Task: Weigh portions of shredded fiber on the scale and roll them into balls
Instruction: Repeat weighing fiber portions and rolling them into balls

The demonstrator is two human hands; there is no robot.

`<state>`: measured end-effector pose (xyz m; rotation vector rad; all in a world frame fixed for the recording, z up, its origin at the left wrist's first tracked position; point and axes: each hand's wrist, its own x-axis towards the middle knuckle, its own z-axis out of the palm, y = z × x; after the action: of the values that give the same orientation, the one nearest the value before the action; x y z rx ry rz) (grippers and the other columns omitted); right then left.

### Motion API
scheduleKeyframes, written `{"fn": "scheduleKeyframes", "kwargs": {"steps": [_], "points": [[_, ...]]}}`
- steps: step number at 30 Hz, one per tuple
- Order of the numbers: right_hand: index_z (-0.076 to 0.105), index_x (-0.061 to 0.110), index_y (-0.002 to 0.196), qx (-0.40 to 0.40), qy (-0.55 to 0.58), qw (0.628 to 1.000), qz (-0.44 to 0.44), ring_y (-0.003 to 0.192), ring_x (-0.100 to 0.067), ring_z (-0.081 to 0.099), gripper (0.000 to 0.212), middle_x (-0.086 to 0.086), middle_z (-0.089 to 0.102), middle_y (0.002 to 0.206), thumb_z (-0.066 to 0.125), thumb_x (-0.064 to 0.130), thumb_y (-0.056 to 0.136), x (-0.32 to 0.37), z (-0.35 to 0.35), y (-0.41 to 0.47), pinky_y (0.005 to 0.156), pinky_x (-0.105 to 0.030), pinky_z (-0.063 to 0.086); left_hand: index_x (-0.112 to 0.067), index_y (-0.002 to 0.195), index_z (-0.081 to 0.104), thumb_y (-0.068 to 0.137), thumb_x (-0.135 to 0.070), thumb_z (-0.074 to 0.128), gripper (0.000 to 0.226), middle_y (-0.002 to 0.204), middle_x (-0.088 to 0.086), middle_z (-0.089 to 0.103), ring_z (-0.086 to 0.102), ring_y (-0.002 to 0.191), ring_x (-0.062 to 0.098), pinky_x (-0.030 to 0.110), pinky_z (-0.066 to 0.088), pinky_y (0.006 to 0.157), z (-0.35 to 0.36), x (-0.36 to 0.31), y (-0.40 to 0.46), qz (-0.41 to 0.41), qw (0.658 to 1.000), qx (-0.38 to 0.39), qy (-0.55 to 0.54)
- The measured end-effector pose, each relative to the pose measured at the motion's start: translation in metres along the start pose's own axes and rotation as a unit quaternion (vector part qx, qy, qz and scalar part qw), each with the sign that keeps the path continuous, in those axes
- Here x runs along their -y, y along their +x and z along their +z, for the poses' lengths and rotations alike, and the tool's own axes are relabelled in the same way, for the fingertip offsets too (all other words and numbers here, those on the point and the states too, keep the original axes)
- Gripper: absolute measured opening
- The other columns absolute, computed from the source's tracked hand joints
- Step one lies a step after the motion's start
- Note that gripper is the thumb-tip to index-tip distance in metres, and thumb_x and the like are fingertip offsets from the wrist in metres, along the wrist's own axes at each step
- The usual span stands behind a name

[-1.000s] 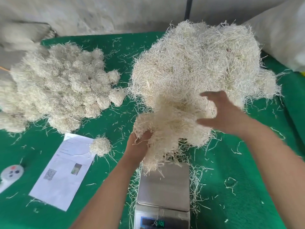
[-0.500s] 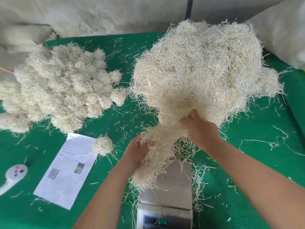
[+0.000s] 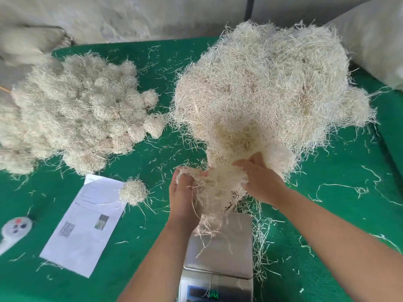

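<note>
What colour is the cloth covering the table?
Green, seen in the head view: the table cloth shows between the fibre piles.

printed sheet (image 3: pixel 87 225) on green mat (image 3: pixel 327 214) | white remote (image 3: pixel 13 231) left edge | white sack (image 3: pixel 375 38)

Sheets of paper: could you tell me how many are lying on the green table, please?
1. The printed paper sheet lies front left on the green table, beside the scale; others may hide under the fiber piles.
</note>
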<state>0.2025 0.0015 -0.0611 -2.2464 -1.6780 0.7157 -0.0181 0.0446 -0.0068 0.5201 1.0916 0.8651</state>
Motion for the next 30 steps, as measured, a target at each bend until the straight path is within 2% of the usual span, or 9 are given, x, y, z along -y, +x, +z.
{"fn": "scheduleKeyframes", "kwargs": {"steps": [4,6,10,14,17,20,24,27,30], "points": [[0.056,0.038,0.141,-0.052,0.151,0.985,0.063,0.079,-0.020,0.063,0.068,0.005,0.029,0.125,0.063,-0.006,0.090,-0.014,-0.014,0.014,0.051,-0.016,0.054,-0.021,0.087,0.056,0.086,-0.018,0.053,0.004,0.085,0.012,0.052,0.047,0.072,0.031,0.039,0.045,0.065,0.000,0.005,-0.001,-0.024,0.995,-0.075,0.060],[0.057,0.023,0.143,-0.076,0.196,0.965,0.159,0.079,-0.025,0.062,0.059,-0.005,0.044,0.133,0.056,-0.008,0.093,-0.030,-0.023,0.025,0.051,-0.021,0.050,-0.021,0.088,0.059,0.093,-0.020,0.057,0.006,0.086,0.002,0.058,0.055,0.068,0.026,0.032,0.048,0.061,-0.007,0.004,0.001,-0.053,0.987,-0.122,0.088],[0.046,-0.003,0.134,-0.115,0.094,0.962,0.229,0.068,-0.018,0.057,0.046,-0.008,0.057,0.111,0.054,-0.011,0.089,-0.055,-0.034,0.026,0.040,-0.019,0.040,-0.014,0.098,0.060,0.097,-0.013,0.053,0.008,0.107,0.013,0.064,0.063,0.106,0.036,0.057,0.049,0.100,-0.021,0.003,0.003,-0.068,0.977,-0.052,0.197],[0.044,0.015,0.093,-0.104,-0.083,0.979,0.157,0.064,-0.023,0.059,0.022,-0.004,0.036,0.123,0.061,0.002,0.090,-0.042,-0.045,0.021,0.051,-0.039,0.058,-0.023,0.076,0.054,0.095,-0.019,0.049,0.020,0.072,0.001,0.055,0.047,0.062,0.013,0.031,0.039,0.064,-0.027,0.002,0.004,0.018,0.903,0.041,0.427],[0.039,0.013,0.083,-0.110,-0.133,0.972,0.156,0.058,-0.024,0.057,0.027,-0.005,0.031,0.117,0.059,-0.005,0.087,-0.035,-0.057,0.032,0.048,-0.040,0.058,-0.032,0.085,0.053,0.077,-0.071,0.060,0.041,0.072,-0.001,0.055,0.038,0.045,0.003,0.026,0.039,0.046,-0.035,0.002,0.000,0.010,0.847,0.111,0.519],[0.050,0.004,0.118,-0.175,-0.063,0.952,0.242,0.075,-0.030,0.062,0.036,-0.013,0.037,0.137,0.057,-0.010,0.087,-0.052,-0.076,0.045,0.061,-0.048,0.062,-0.036,0.115,0.041,0.052,-0.094,0.073,0.092,0.087,-0.002,0.067,0.042,0.040,0.001,0.020,0.041,0.040,-0.058,0.003,-0.001,-0.053,0.781,0.138,0.607],[0.037,0.005,0.139,-0.226,0.115,0.902,0.349,0.105,-0.044,0.059,0.057,-0.020,0.041,0.147,0.062,-0.001,0.088,-0.083,-0.106,0.054,0.081,-0.054,0.059,-0.048,0.127,0.060,0.088,-0.063,0.068,0.043,0.113,-0.012,0.069,0.066,0.073,0.003,0.032,0.058,0.067,-0.086,-0.004,0.000,-0.049,0.669,0.162,0.724],[0.039,0.004,0.144,-0.185,0.072,0.935,0.295,0.099,-0.037,0.054,0.060,-0.014,0.027,0.148,0.068,0.005,0.091,-0.087,-0.096,0.060,0.073,-0.032,0.050,-0.052,0.087,0.069,0.102,-0.055,0.052,0.023,0.064,-0.017,0.066,0.052,0.048,0.002,0.028,0.051,0.055,-0.085,-0.009,-0.002,-0.012,0.729,0.166,0.664],[0.018,0.023,0.162,-0.020,0.071,0.978,0.193,0.134,-0.044,0.042,0.101,-0.008,0.005,0.162,0.082,0.011,0.084,-0.077,-0.080,0.055,0.096,-0.023,0.053,-0.046,0.095,0.067,0.102,-0.060,0.050,0.023,0.068,-0.029,0.065,0.056,0.053,-0.007,0.027,0.045,0.066,-0.073,-0.012,-0.011,0.010,0.852,0.074,0.519]]}}
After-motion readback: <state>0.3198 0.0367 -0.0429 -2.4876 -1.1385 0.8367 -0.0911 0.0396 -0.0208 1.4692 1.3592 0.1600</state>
